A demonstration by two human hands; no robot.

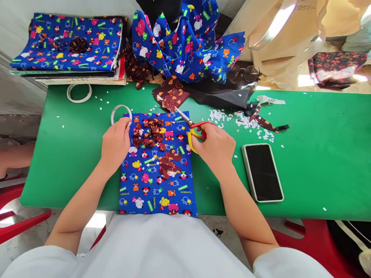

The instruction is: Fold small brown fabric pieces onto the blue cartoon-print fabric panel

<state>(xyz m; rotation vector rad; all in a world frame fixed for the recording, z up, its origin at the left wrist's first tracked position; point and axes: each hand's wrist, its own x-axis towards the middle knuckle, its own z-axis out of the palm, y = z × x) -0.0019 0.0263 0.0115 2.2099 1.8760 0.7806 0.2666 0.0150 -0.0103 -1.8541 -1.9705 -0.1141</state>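
My left hand point(116, 139) grips a roll of white tape point(112, 115) at the upper left of a blue cartoon-print cloth point(156, 193). In my right hand point(216, 148) are scissors point(190, 123) with red and yellow handles, their blades pointing up and left. The blade tips reach the edge of a brown patterned fabric piece point(170, 94) just beyond the blue cloth. On the blue cloth lie a cluster of small brown fabric pieces point(152, 133) and, lower down, several brown cut shapes point(170, 164).
A second tape roll point(69, 94) lies far left by a fabric-topped stack point(72, 42). Bunched blue fabric point(188, 50) and glasses point(251, 73) are behind. White paper bits point(218, 117), dark scraps point(263, 121) and a phone point(262, 172) lie right on the green table point(319, 162).
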